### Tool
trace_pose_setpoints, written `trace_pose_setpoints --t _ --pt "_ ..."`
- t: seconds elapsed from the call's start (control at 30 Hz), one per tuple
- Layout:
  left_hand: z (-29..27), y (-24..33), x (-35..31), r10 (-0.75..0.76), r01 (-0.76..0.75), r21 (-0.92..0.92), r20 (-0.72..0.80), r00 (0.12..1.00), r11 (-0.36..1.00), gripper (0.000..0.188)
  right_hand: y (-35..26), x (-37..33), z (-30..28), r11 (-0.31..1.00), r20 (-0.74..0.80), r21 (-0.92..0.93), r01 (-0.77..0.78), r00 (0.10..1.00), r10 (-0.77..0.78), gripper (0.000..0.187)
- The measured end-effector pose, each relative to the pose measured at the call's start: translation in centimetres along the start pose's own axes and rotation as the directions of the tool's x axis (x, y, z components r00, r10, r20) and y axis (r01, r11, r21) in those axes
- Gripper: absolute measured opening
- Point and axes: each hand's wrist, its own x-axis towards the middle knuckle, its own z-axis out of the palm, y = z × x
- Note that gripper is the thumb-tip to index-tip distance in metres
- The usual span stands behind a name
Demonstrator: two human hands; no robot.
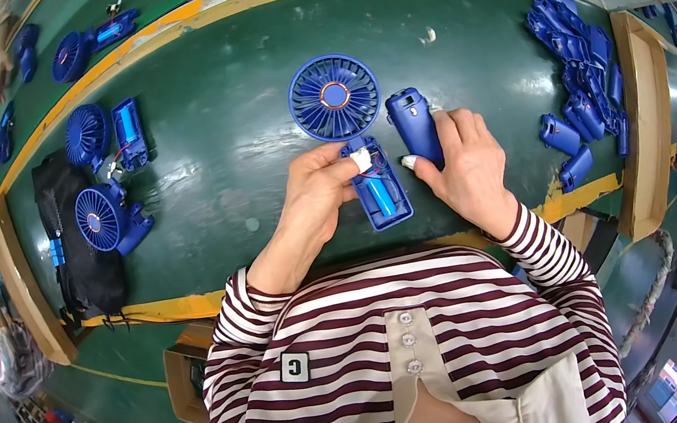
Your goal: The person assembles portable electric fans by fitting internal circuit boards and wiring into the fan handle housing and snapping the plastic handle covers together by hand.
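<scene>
A blue hand-held fan lies on the green table, its round grille head (334, 97) pointing away from me. Its open handle (380, 192) shows a blue cylindrical battery and red wires inside. My left hand (314, 198) holds the handle at its upper end, thumb with a taped tip near the wires. My right hand (463, 161) grips a separate blue handle cover (415, 124) just right of the fan, upright and close beside the open handle.
A heap of blue handle covers (578, 76) lies at the right by a wooden rail (651, 126). Several open fans (105, 217) rest at the left beside a black bag (74, 244). More fans (78, 49) lie beyond the yellow strip.
</scene>
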Motion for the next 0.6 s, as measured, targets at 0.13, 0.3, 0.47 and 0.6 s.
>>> trace_pose_setpoints --t 0.13,0.3,0.47,0.6 --pt "0.11 -0.11 0.23 -0.018 0.018 -0.02 -0.003 1.0 1.0 0.027 -0.41 0.11 -0.57 1.0 0.021 0.002 -0.024 0.999 0.024 0.057" --pt "-0.03 -0.16 0.05 -0.021 0.02 -0.044 -0.014 1.0 0.999 0.026 -0.64 -0.08 -0.02 0.999 -0.039 -0.039 0.031 0.999 -0.032 0.06" --pt "0.05 0.04 -0.16 -0.01 0.009 -0.059 -0.021 1.0 0.998 0.026 -0.66 0.06 -0.04 0.998 0.016 -0.034 -0.046 0.999 0.047 0.056" --pt "-0.1 -0.17 -0.12 0.005 -0.008 -0.099 -0.026 1.0 0.995 0.027 -0.44 0.37 -0.05 0.998 -0.013 -0.017 -0.053 0.998 0.053 0.055"
